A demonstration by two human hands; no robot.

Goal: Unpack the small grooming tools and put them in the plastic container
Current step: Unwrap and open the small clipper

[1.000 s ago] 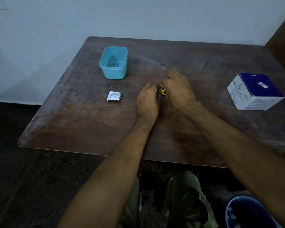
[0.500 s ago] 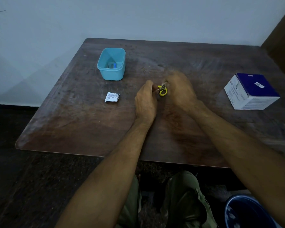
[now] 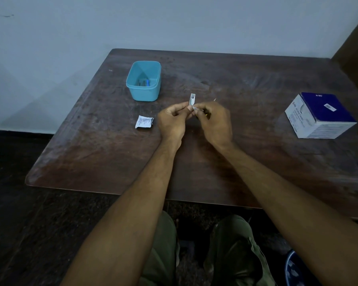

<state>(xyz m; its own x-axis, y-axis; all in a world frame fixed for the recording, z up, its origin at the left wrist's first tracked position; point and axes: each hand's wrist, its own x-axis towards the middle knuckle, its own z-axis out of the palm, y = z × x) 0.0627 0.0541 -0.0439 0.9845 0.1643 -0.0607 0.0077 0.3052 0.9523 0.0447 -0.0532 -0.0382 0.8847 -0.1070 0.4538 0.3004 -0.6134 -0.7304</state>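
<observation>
A small silver nail clipper (image 3: pixel 192 99) sticks up from between my two hands, above the middle of the dark wooden table (image 3: pixel 256 162). My left hand (image 3: pixel 172 122) pinches its lower end. My right hand (image 3: pixel 214 120) is closed around a small tool with a yellow part (image 3: pixel 206 114), mostly hidden in the fist, and its fingertips touch the clipper too. The turquoise plastic container (image 3: pixel 144 93) stands at the back left, with a few small tools, one blue, inside it.
A torn white packet (image 3: pixel 144 122) lies left of my left hand. A white and blue cardboard box (image 3: pixel 318 116) stands at the right edge of the table. A blue bin (image 3: pixel 293 269) is on the floor at the lower right. A wall runs behind the table.
Both hands have lifted off the table. The yellow-handled tool that showed between them is now mostly hidden in my right fist, and a silver nail clipper now shows between the fingertips.
</observation>
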